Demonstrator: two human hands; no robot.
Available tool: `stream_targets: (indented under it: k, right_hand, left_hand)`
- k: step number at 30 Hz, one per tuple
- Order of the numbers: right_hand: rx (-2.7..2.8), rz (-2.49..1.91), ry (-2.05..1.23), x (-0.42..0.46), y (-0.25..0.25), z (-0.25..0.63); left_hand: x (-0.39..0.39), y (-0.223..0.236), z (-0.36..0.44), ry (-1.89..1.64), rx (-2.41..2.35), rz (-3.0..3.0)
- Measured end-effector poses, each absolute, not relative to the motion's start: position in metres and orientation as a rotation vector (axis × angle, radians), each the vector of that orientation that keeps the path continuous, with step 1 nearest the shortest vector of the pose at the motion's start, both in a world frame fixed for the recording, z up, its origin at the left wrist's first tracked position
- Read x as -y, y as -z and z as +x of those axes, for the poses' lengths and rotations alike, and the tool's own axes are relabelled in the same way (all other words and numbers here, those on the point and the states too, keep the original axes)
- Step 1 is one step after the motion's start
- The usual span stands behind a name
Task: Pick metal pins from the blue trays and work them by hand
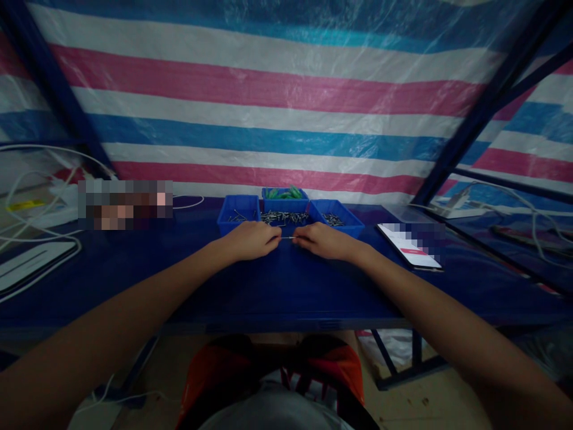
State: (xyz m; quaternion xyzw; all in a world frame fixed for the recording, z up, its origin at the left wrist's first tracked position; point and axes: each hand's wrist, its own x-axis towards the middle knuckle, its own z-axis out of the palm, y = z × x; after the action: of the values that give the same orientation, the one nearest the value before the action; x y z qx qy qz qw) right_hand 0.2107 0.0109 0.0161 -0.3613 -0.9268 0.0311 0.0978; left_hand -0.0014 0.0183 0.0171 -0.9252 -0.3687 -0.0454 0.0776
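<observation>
As I look down past the person's arms in the head view, two hands face each other over the blue table (pixel 286 292), and I take my clock from the gap between them, with twelve straight ahead of the person. Across that gap runs a thin metal piece (pixel 287 237), lying about level on the near side of some small bins. At nine o'clock from it, the left hand (pixel 255 240) has thumb and fingers drawn together, clamped on one end. At three o'clock the right hand (pixel 324 240) pinches the other end, its fingers likewise pressed together.

Just beyond, at eleven, sits a blue left bin (pixel 224 216) with a few slim metal pieces inside. A blue right bin (pixel 356 229) stands at one o'clock, holding a fuller heap of them. Toward twelve there is a loose pile of metal pieces (pixel 286 218); whether a bin holds it, I cannot tell from here. Behind that, also at twelve, a blue rear bin (pixel 286 204) carries green items (pixel 290 193).

Out at three a phone (pixel 409 251) lies with its screen lit, and a flat pale device (pixel 33 264) rests at nine, beside white cables (pixel 79 246). A striped sheet (pixel 268 95) hangs across the background at twelve.
</observation>
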Motion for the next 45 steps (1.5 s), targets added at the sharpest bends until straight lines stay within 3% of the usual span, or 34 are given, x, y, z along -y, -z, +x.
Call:
stream_targets:
  k: [45]
  right_hand:
    - [2.745, -1.057, -0.173, -0.0135, -0.0136, 0.2131]
  left_hand:
    - [-0.0185, -0.0188, -0.0007, 0.137, 1.129, -2.825]
